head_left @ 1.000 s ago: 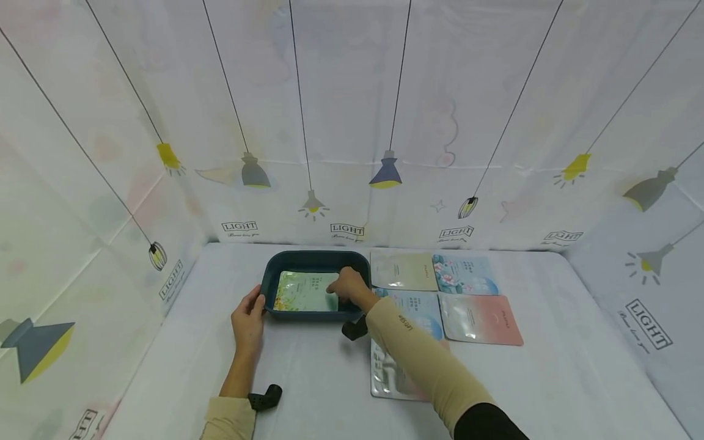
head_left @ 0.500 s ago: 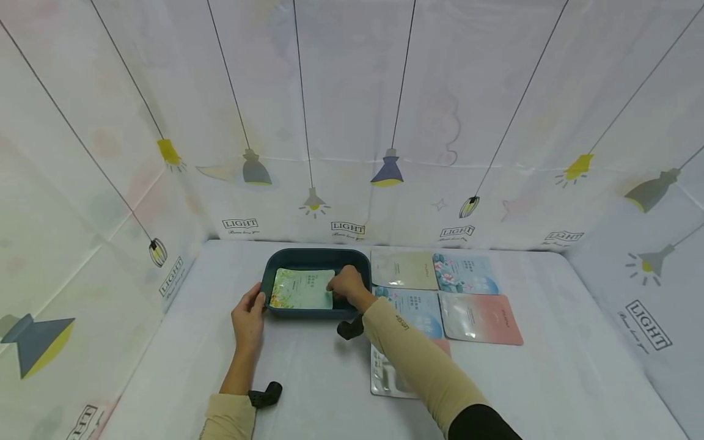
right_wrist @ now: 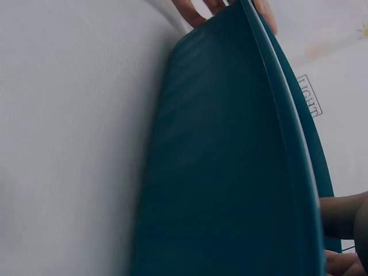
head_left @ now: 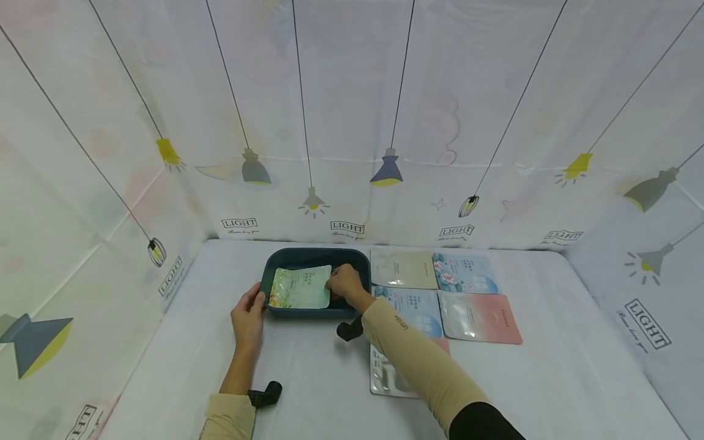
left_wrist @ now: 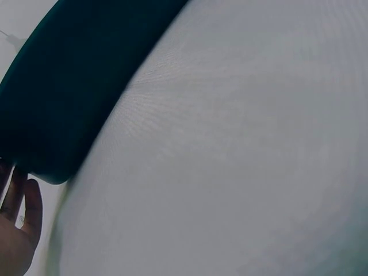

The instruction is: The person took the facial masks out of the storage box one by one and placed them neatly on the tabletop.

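Note:
A dark teal rectangular tray (head_left: 308, 314) stands toward the back of the table. At its left end is my left hand (head_left: 249, 324); in the left wrist view its straight fingers (left_wrist: 34, 201) lie along the end wall (left_wrist: 46, 144). My right hand (head_left: 348, 285) reaches inside over the right side, fingers curled, pinching the right edge of a green face mask packet (head_left: 299, 288). That packet slants slightly within the tray, its right edge partly hidden by the hand. The right wrist view mostly shows the tray's long outer wall (right_wrist: 207, 149), with part of my right hand (right_wrist: 345, 218) beyond the rim.
Several mask packets lie right of the tray: a beige one (head_left: 404, 271), a blue flowered one (head_left: 466, 274), another blue one (head_left: 415, 308), a pink one (head_left: 481, 318), and a silver-pink one (head_left: 385, 374) partly under my right sleeve (head_left: 429, 366). A lamp-printed curtain (head_left: 341, 122) surrounds the table.
The green packet has slid left inside the tray and turned a little, its right end rising in view. My right hand shifted slightly left; my left hand stays at the tray's end.

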Available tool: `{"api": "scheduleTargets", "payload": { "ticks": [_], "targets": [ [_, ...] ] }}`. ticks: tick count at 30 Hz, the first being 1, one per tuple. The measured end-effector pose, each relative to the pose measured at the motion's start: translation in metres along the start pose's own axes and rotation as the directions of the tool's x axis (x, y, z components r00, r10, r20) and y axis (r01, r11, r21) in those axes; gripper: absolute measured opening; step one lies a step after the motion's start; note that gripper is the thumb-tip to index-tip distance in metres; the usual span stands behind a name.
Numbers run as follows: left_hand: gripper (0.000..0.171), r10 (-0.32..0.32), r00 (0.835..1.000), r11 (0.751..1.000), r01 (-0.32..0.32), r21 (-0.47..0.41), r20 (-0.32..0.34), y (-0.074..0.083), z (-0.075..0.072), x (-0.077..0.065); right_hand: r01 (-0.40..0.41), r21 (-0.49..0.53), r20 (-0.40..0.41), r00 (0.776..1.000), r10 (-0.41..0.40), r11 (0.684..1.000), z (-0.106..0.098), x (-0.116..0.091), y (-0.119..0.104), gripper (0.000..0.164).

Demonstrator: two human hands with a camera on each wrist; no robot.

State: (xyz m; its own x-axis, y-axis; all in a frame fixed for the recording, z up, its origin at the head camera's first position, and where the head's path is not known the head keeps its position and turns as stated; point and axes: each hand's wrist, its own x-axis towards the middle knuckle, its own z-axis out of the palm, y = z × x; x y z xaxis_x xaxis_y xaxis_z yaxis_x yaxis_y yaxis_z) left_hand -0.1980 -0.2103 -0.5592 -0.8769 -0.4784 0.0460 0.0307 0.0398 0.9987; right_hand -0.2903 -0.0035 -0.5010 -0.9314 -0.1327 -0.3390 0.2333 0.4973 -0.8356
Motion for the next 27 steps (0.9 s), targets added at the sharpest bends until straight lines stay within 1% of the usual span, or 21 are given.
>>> {"api": "scheduleTargets", "payload": {
  "ticks": [4, 7, 11, 15, 21, 27],
  "targets": [
    [0.039, -0.015, 1.000, 1.000, 0.015, -0.003, 0.008, 0.000, 0.000, 0.000, -0.026, 0.051, -0.019, 0.999, 0.027, 0.998, 0.002, 0.000, 0.000, 0.025],
    [0.039, -0.018, 1.000, 1.000, 0.018, 0.000, 0.005, 0.000, 0.000, 0.000, -0.025, 0.069, -0.022, 0.999, 0.026, 0.997, 0.003, 0.001, 0.000, 0.021],
    [0.039, -0.009, 1.000, 1.000, 0.009, -0.011, -0.001, 0.001, 0.000, 0.000, 0.006, 0.085, -0.032, 0.999, -0.003, 0.996, 0.003, 0.001, 0.000, 0.017],
    [0.040, -0.003, 1.000, 1.000, 0.003, -0.013, 0.001, 0.002, 0.001, 0.000, 0.037, 0.101, -0.051, 0.998, -0.032, 0.994, 0.000, 0.001, -0.001, 0.016],
    [0.038, -0.005, 1.000, 1.000, 0.005, -0.022, -0.011, 0.002, 0.000, 0.001, 0.032, 0.153, -0.028, 0.999, -0.029, 0.988, -0.007, -0.002, -0.003, 0.017],
    [0.039, -0.003, 1.000, 1.000, 0.003, 0.000, 0.008, 0.002, 0.000, 0.000, 0.030, 0.194, -0.026, 0.999, -0.026, 0.981, -0.014, -0.003, -0.002, 0.019]
  ]
}}
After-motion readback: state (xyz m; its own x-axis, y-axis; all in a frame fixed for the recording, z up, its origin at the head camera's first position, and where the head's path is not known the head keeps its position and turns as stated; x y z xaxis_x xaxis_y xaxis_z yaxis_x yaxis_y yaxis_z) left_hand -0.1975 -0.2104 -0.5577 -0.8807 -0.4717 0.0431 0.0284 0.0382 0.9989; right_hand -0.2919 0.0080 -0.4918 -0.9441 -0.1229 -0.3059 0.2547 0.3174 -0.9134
